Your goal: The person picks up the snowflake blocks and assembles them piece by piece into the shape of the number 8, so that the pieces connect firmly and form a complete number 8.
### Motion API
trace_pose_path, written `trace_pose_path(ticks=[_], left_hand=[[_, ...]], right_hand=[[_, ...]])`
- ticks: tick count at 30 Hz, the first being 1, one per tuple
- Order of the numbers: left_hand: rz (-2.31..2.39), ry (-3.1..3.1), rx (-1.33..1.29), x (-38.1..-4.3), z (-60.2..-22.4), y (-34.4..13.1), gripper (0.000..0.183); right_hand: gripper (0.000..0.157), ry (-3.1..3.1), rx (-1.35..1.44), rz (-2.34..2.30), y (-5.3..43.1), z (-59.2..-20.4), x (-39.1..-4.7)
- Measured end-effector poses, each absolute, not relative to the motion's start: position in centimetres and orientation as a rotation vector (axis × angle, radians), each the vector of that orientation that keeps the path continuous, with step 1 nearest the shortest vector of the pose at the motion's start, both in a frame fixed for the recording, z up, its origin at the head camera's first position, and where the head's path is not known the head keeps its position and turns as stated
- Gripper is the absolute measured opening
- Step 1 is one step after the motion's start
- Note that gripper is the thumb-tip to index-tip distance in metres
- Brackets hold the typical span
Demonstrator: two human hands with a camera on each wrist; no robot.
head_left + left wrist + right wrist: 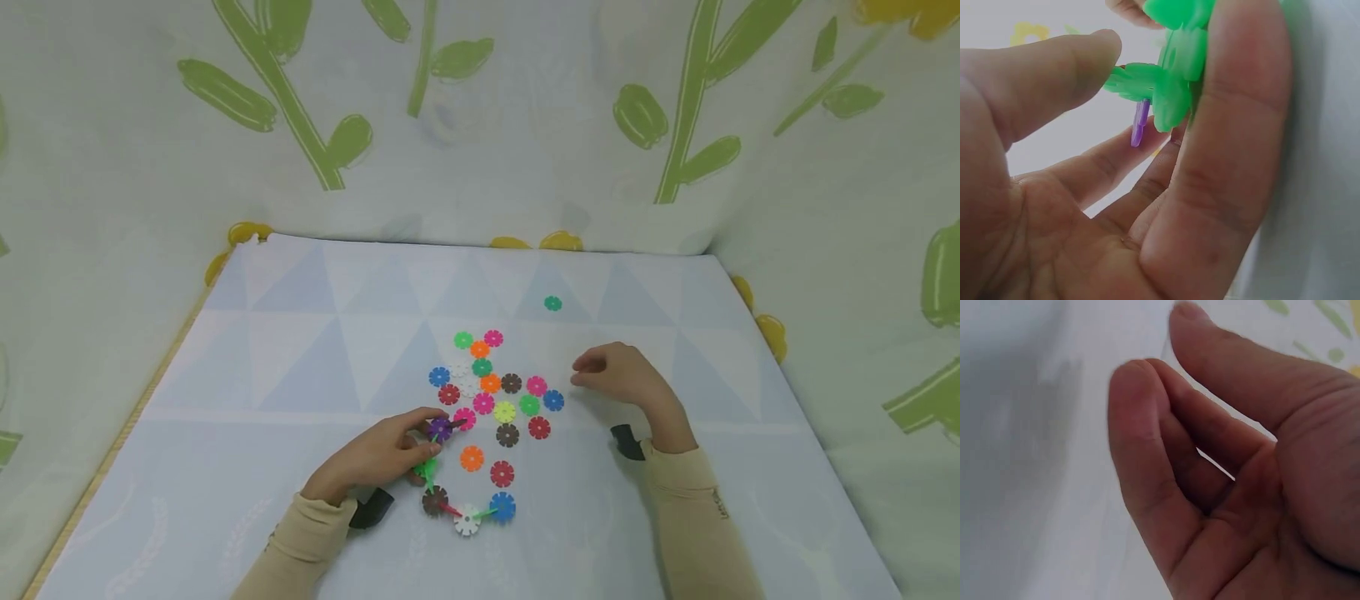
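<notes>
Left-hand grip: closed; the left hand (382, 452) pinches a chain of slotted, round plastic discs (435, 502) near its purple disc (440, 429). On the left wrist view I see the thumb against bright green discs (1179, 59).
Right-hand grip: holding nothing I can see; the right hand (618, 373) has loosely bent fingers, thumb apart, right of the loose discs.
Chain: curves from the left hand toward the near side, by way of a white disc (467, 522) to a blue disc (504, 507) at the other end.
Reason for hold: I judge that pinching one end steadies it and leaves slots reachable, while the pale, triangle-patterned counter (600, 525) bears the rest.
Loose discs: flat, multicoloured, notched plastic discs (505, 412) spread between the hands; my reading, placed for reach from either side.
Stray disc: one green notched plastic disc (552, 303), well apart, nearest the far edge.
Edges: white, leaf-printed fabric (517, 167) rises behind; chain well inside all borders.
Room: widest right of the right hand; tightest at the left fingertips, beside the loose discs.
</notes>
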State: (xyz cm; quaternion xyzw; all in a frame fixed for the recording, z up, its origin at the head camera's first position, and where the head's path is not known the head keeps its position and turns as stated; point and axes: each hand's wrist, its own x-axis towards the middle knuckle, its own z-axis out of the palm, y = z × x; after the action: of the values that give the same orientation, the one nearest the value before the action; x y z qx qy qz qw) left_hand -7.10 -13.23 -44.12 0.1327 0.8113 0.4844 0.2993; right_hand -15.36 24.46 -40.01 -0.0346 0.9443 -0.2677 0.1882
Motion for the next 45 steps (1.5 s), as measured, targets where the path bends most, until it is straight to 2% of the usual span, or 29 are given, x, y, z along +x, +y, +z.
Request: trace_pose_path(ticks=[6, 12, 25, 35, 45], left_hand=[[1.289, 2.157, 0.360, -7.1, -44.1, -13.2, 0.052], [1.291, 2.154, 0.359, -7.0, -44.1, -13.3, 0.053], [1.291, 2.141, 0.379, -7.1, -44.2, -13.3, 0.053], [1.291, 2.146, 0.389, -7.1, -44.2, -13.2, 0.052], [1.274, 2.154, 0.404, -7.1, -44.0, -13.2, 0.053]], right_hand=[[0.029, 2.585, -0.082, -0.733, 27.3, -40.3, -15.8], [0.028, 2.495, -0.135, -0.794, 27.6, -41.3, -15.8], [0.029, 2.563, -0.154, -0.742, 23.8, -41.5, -15.2], [0.041, 2.663, -0.011, -0.591, 20.2, -41.2, -13.9], [0.038, 2.665, -0.022, -0.589, 20.2, -41.4, -14.0]])
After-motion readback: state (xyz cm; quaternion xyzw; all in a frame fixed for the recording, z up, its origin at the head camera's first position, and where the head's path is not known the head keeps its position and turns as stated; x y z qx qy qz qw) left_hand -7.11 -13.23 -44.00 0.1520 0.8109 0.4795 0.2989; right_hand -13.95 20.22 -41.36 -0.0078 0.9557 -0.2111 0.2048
